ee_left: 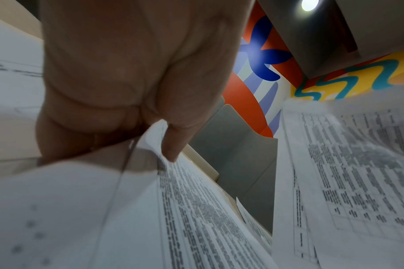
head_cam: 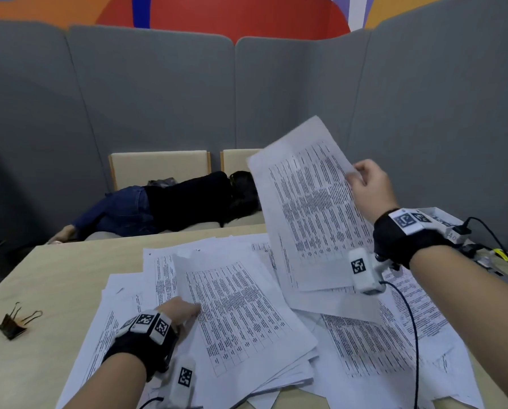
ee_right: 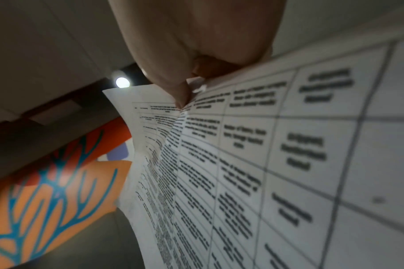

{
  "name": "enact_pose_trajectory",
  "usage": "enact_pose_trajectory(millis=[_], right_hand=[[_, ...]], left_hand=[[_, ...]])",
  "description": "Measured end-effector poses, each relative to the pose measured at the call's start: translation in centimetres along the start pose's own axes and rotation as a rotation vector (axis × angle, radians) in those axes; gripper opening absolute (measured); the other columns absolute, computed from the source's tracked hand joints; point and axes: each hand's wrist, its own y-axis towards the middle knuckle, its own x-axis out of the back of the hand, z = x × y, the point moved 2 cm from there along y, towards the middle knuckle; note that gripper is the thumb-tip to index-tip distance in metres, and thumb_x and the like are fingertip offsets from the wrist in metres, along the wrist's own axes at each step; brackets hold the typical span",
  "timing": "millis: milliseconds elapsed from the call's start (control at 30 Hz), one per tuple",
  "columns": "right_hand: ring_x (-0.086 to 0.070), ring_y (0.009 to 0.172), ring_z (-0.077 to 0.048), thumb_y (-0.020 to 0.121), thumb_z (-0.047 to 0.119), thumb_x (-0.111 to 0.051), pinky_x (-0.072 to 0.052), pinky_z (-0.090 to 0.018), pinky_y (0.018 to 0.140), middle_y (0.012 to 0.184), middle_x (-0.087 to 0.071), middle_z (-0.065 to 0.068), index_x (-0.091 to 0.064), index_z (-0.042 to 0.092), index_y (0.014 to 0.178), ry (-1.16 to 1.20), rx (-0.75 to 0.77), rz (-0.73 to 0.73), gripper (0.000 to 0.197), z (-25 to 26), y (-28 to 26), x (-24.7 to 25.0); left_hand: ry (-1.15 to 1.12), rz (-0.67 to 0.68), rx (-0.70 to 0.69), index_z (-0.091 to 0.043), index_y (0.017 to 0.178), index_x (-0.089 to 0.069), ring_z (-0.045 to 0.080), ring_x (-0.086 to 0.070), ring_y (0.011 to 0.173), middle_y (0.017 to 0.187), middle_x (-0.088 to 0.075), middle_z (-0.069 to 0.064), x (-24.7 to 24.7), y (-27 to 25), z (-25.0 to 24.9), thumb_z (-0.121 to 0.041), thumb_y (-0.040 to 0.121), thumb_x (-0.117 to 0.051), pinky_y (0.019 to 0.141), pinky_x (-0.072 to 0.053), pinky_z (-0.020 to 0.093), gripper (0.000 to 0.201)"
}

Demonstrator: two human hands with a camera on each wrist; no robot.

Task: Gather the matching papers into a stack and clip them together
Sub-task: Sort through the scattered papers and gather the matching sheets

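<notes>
Printed white sheets with tables lie scattered in overlapping layers on the tan table. My right hand pinches the right edge of one table sheet and holds it up, tilted, above the pile. In the right wrist view the thumb and fingers of that hand pinch this sheet. My left hand grips the left edge of a small stack of table sheets in the pile; its thumb lies on top of the stack. A black binder clip lies at the table's left.
A person lies on the bench behind the table. Grey partition panels enclose the space. Cables and small devices sit at the table's right edge. Bare tabletop shows around the clip on the left.
</notes>
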Motion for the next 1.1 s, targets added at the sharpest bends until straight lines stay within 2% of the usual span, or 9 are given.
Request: enact_pose_trajectory(millis=[100,333,433,533,667,767,833,1000,1100], right_hand=[[-0.05,0.069,-0.02,0.096,0.02,-0.05,-0.043,-0.035,0.061,0.084,-0.059,-0.009,-0.054,0.014,0.092,0.114,0.055,0.008,0.009,2.3,1.0,-0.4],[-0.058,0.072,-0.016,0.096,0.024,-0.053,-0.05,-0.031,0.063,0.087,-0.065,-0.008,-0.058,0.012,0.095,0.272,0.064,-0.028,0.013,5.2,2.5,-0.3],[-0.048,0.061,-0.01,0.096,0.018,-0.053,-0.042,-0.017,0.05,0.074,-0.056,0.001,-0.055,0.015,0.086,0.245,0.041,0.002,0.01,4.1,2.0,-2.2],[-0.039,0.056,-0.01,0.095,0.014,-0.053,-0.034,-0.016,0.046,0.064,-0.046,0.004,-0.054,0.011,0.086,0.182,-0.05,0.066,0.01,0.9,-0.2,-6.0],[-0.047,0.061,-0.018,0.095,0.012,-0.053,-0.036,-0.027,0.052,0.067,-0.054,-0.002,-0.054,0.014,0.084,0.163,-0.202,0.2,0.011,-3.2,-4.4,-11.3],[-0.057,0.075,-0.023,0.095,0.012,-0.05,-0.04,-0.027,0.057,0.082,-0.063,-0.005,-0.057,0.013,0.093,0.156,-0.286,0.237,0.007,-4.8,-6.5,-13.8],[-0.063,0.086,-0.023,0.095,0.01,-0.049,-0.046,-0.027,0.066,0.096,-0.068,-0.007,-0.06,0.011,0.104,0.197,-0.332,0.269,0.014,-5.3,-7.4,-14.8],[-0.055,0.114,-0.024,0.098,0.011,-0.048,-0.037,-0.024,0.089,0.118,-0.058,-0.003,-0.053,0.005,0.128,0.081,-0.431,0.425,0.032,-6.5,-9.3,-15.6],[-0.058,0.1,-0.025,0.096,0.014,-0.051,-0.04,-0.026,0.082,0.116,-0.063,-0.012,-0.058,0.003,0.118,-0.026,-0.467,0.532,0.025,-8.0,-10.2,-15.8]], left_hand=[[-0.1,-0.006,0.011,0.002,0.128,-0.049,0.04,-0.055,0.12,0.132,-0.052,0.03,0.1,1.3,0.9,-0.044,0.096,-0.044,0.103,-0.043,0.049,0.056],[-0.359,0.009,0.03,-0.003,0.145,-0.033,0.042,-0.042,0.132,0.145,-0.04,0.026,0.0,1.0,1.0,-0.062,0.094,-0.031,0.11,-0.034,0.052,0.078],[-0.62,0.009,0.014,-0.023,0.153,-0.017,0.041,-0.034,0.137,0.153,-0.031,0.016,0.0,0.6,0.6,-0.092,0.067,-0.031,0.111,-0.026,0.059,0.111],[-0.816,-0.083,-0.036,-0.045,0.147,-0.01,0.041,-0.032,0.138,0.156,-0.023,0.003,0.4,-3.5,-1.0,-0.092,0.065,-0.029,0.108,-0.027,0.059,0.096],[-0.735,0.123,-0.108,-0.038,0.108,-0.06,0.029,-0.049,0.121,0.129,-0.046,-0.004,0.0,-6.1,-1.7,-0.087,0.074,-0.023,0.088,-0.043,0.041,0.07],[-0.728,0.133,-0.113,-0.017,0.088,-0.059,0.009,-0.053,0.06,0.092,-0.054,0.002,-0.6,-5.2,-1.2,-0.049,0.092,-0.055,0.05,-0.038,0.016,0.032],[-0.72,0.026,-0.116,-0.01,0.07,-0.049,0.008,-0.048,0.038,0.066,-0.05,0.006,-0.9,-4.4,-0.9,-0.015,0.096,-0.055,0.039,-0.034,0.011,0.028],[-0.755,-0.134,-0.025,-0.004,0.074,-0.052,0.019,-0.049,0.048,0.06,-0.05,0.01,-0.9,-3.3,-0.3,-0.015,0.095,-0.057,0.043,-0.042,0.019,0.024],[-0.785,-0.165,-0.003,-0.002,0.103,-0.049,0.024,-0.059,0.064,0.074,-0.056,0.009,-0.9,-3.2,-0.5,-0.021,0.095,-0.057,0.056,-0.054,0.031,0.022]])
